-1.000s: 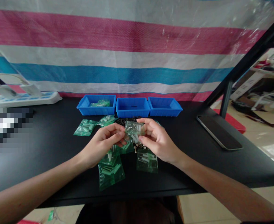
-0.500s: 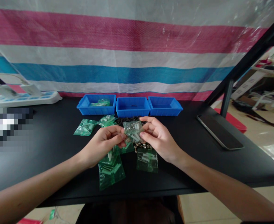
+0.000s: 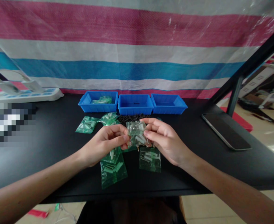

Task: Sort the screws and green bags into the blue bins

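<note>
My left hand (image 3: 105,143) and my right hand (image 3: 166,140) meet over the middle of the black table (image 3: 45,161). Between their pinched fingertips they hold a small clear plastic bag (image 3: 137,133) with white plugs inside. Under the hands lie several green bags of the same kind, one (image 3: 113,169) near the front edge and another (image 3: 150,159) below my right hand. A heap of dark screws (image 3: 129,118) lies just behind the hands.
Three blue bins stand in a row at the back: the left bin (image 3: 98,102) holds a green bag, the middle bin (image 3: 135,105) and right bin (image 3: 169,104) look nearly bare. More green bags (image 3: 87,124) lie left. A phone (image 3: 225,135) lies right; a power strip (image 3: 25,95) far left.
Both hands have kept their grip on the clear bag and shifted it slightly; the camera tilted a little, so everything sits a bit lower and rightward in view.
</note>
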`<action>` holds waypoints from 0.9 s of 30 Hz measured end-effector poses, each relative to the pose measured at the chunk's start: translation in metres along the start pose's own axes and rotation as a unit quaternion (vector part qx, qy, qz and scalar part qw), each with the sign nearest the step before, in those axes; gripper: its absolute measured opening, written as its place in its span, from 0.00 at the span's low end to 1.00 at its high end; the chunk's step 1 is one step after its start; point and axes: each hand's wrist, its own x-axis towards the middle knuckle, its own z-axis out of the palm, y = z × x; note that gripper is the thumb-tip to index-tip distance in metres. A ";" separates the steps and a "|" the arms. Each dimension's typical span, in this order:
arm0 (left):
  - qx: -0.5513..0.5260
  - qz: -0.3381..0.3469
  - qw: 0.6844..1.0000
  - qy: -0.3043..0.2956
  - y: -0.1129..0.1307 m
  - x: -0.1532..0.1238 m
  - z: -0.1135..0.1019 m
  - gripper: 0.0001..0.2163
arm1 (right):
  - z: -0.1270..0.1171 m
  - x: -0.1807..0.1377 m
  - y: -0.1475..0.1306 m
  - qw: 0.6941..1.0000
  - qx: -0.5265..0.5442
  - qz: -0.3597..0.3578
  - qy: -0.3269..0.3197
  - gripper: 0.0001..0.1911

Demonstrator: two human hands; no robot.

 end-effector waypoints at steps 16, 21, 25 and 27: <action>0.153 0.039 0.987 0.034 0.009 0.001 -0.001 0.06 | 0.002 -0.003 0.001 0.992 -0.107 -0.067 0.002 0.12; 0.152 0.047 0.986 0.046 0.007 0.001 -0.001 0.07 | 0.001 -0.002 0.001 0.989 -0.125 -0.080 0.009 0.10; 0.145 0.048 0.986 0.059 0.005 0.003 -0.001 0.07 | 0.001 -0.003 0.001 0.992 -0.096 -0.075 -0.002 0.09; 0.144 0.039 0.987 0.062 0.005 0.003 0.000 0.07 | 0.002 -0.005 0.000 0.994 -0.077 -0.077 -0.014 0.09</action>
